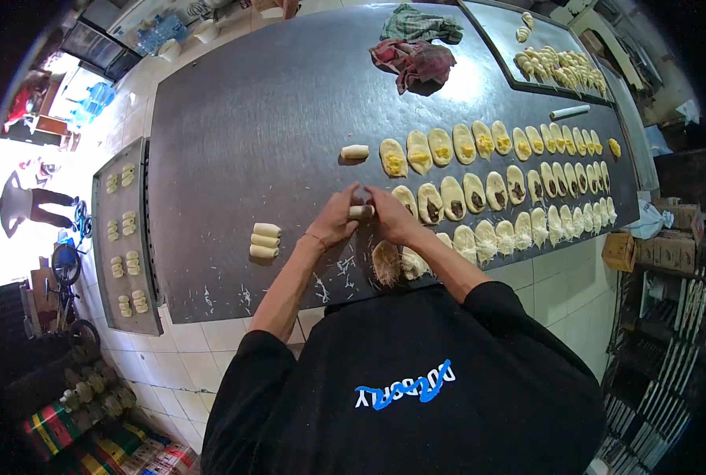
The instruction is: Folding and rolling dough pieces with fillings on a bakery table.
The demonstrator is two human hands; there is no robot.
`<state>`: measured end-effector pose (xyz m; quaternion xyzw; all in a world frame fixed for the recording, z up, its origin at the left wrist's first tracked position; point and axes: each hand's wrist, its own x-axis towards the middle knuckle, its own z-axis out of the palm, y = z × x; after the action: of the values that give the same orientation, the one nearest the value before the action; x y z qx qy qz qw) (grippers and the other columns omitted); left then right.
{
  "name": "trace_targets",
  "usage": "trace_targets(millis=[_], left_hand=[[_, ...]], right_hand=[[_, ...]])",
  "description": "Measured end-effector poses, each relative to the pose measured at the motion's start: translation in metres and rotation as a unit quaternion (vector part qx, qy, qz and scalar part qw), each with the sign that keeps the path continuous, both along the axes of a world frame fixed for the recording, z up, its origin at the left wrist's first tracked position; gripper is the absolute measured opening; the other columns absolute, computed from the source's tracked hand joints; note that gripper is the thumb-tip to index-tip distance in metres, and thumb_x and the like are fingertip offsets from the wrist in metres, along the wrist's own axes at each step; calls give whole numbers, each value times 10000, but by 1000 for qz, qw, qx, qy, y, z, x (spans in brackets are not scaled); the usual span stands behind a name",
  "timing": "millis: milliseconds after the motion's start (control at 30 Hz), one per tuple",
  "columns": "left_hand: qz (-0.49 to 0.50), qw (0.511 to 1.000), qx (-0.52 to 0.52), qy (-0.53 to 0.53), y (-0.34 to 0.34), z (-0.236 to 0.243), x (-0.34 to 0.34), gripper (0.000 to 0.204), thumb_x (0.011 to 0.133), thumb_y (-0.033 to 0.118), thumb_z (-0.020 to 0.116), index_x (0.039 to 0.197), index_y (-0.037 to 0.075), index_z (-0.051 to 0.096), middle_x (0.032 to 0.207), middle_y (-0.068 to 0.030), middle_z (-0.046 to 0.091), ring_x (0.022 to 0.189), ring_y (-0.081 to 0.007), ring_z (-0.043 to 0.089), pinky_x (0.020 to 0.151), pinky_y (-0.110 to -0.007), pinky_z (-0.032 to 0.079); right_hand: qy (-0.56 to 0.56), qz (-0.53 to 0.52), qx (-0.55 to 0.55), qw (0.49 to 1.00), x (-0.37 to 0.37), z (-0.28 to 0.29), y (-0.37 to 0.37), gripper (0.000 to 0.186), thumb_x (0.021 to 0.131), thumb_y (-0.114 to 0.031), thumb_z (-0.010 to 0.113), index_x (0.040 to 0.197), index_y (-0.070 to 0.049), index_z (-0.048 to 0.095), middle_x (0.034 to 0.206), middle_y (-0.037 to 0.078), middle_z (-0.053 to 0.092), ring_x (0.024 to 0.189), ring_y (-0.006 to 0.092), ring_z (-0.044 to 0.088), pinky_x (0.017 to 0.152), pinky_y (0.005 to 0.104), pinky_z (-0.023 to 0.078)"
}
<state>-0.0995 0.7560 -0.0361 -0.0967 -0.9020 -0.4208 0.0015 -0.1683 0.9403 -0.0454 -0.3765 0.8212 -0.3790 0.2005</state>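
your left hand [333,224] and right hand [390,215] are pinched in from either side on one small roll of dough [361,211], fingertips closed around its ends, held just over the dark worktable [234,134] at the near end of the middle row. right beside your right hand the row of open ovals with dark filling [456,198] begins, so a wide elbow or a dragged wrist could smear the nearest one. squeeze the roll too hard and its filling would likely push out of the seam. below your hands lie the cheese-topped ovals [487,237] and loose cheese shreds [341,269]; shreds caught under the roll could stop the seam sealing. a single finished roll [354,152] sits at the head of the yellow-filled row [479,142], and three stacked rolls [264,240] wait to your left, near the baking tray [125,313] with more pairs. crumpled cloths [416,59] and a second tray [559,67] sit at the far end, well apart.
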Motion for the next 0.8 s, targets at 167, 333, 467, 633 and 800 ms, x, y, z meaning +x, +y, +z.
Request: trace_targets(millis=[167, 333, 467, 633, 800], left_hand=[[98, 994, 42, -28, 8, -2, 7, 764, 685, -35, 697, 1382, 16, 387, 1055, -164, 573, 903, -315, 582, 829, -410, 498], [196, 977, 87, 7, 3, 20, -28, 743, 696, -69, 684, 1377, 11, 398, 1124, -142, 504, 860, -227, 586, 758, -327, 528], [253, 962, 94, 30, -5, 7, -70, 698, 700, -100, 668, 1347, 4, 430, 1209, -150, 456, 854, -188, 589, 739, -280, 542], [194, 981, 12, 6, -23, -6, -83, 595, 710, 2, 671, 1278, 10, 495, 1185, -200, 482, 985, -355, 565, 901, -411, 503], [70, 997, -22, -25, -26, 19, -77, 501, 721, 92, 691, 1188, -2, 536, 1163, -201, 512, 1000, -403, 554, 907, -432, 473]], right_hand=[[79, -104, -59, 990, 15, -9, -5, 614, 723, 89, 626, 1299, -9, 437, 1095, 221, 565, 1041, 371, 566, 898, 418, 471], [34, -186, -125, 974, -14, 15, -28, 567, 741, 78, 625, 1273, -4, 450, 1025, 183, 585, 923, 358, 604, 810, 414, 497], [82, -249, -153, 953, -49, 7, -49, 558, 735, 72, 629, 1262, 3, 461, 1046, 197, 564, 953, 353, 588, 827, 418, 487], [74, -178, -125, 973, -66, 8, -54, 553, 708, 37, 650, 1236, -2, 494, 1068, 212, 536, 996, 387, 547, 878, 436, 472], [18, -104, -31, 994, -69, 25, -41, 471, 720, 20, 665, 1172, -13, 537, 1092, 217, 549, 1033, 404, 551, 903, 429, 478]])
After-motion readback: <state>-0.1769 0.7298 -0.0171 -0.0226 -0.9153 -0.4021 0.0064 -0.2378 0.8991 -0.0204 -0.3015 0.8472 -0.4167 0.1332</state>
